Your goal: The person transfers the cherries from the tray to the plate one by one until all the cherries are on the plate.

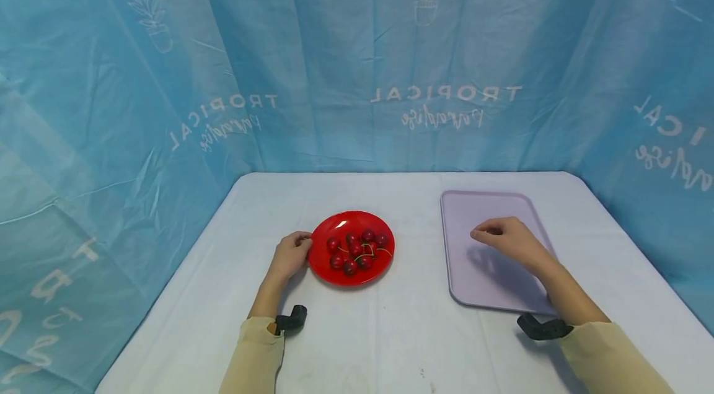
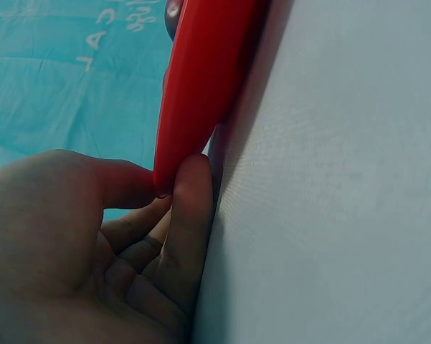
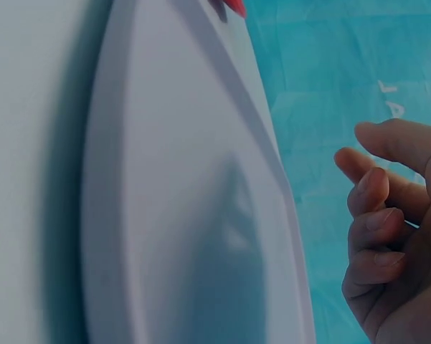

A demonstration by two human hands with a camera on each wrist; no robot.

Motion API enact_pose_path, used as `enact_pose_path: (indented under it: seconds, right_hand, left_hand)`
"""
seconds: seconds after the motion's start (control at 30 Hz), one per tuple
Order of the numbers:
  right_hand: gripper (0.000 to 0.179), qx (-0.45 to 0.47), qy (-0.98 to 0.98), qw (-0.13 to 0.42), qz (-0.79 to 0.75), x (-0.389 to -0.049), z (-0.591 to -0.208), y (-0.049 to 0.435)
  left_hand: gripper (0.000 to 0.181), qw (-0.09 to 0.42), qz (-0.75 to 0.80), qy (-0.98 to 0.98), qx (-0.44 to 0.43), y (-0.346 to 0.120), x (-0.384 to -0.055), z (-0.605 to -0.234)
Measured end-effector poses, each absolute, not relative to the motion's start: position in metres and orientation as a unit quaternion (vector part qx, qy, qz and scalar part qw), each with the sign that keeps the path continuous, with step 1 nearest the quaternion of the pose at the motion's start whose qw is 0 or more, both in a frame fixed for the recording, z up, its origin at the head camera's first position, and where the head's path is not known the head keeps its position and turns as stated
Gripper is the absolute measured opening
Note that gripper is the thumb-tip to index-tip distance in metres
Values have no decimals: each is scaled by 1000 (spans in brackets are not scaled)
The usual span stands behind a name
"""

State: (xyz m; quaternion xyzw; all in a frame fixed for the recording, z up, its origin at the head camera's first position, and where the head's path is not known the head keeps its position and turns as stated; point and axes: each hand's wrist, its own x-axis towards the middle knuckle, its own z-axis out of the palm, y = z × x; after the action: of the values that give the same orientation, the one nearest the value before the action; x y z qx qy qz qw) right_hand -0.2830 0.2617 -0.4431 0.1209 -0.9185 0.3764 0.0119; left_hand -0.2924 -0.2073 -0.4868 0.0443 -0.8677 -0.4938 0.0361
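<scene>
My left hand (image 1: 292,254) pinches the left rim of a round red plate (image 1: 357,222). In the left wrist view, the thumb lies on the upper side of the plate (image 2: 201,79) and the fingers are under its edge. Several dark red cherries (image 1: 355,249), some with green stems, lie grouped on the plate. Over the lilac rectangular tray (image 1: 474,208) hovers my right hand (image 1: 513,239), its fingers loosely curled and holding nothing. In the right wrist view, a gap shows between the thumb and fingers of that hand (image 3: 394,236), which is apart from the tray (image 3: 179,107).
Both the plate and the tray are on a white-covered table (image 1: 413,332), plate left and tray right. Blue printed curtains (image 1: 357,59) enclose the table at the back and sides. A black wrist device (image 1: 292,318) sits on each arm.
</scene>
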Motion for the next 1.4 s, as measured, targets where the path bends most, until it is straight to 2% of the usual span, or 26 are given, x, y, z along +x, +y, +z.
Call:
enact_pose_path:
  seconds: [0.67,1.0,1.4]
  right_hand:
    - [50,88,-932,27,350,-263,-443,296]
    - [47,71,-940,34,331,-253,-450,319]
    - [46,50,-942,27,330,-238,-460,336]
  left_hand:
    - [29,33,-495,-867,38,-208,-292,-488]
    - [31,22,-496,-867,42,-207,-292,-488]
    - [31,31,-491,-870,39,-207,-292,-487]
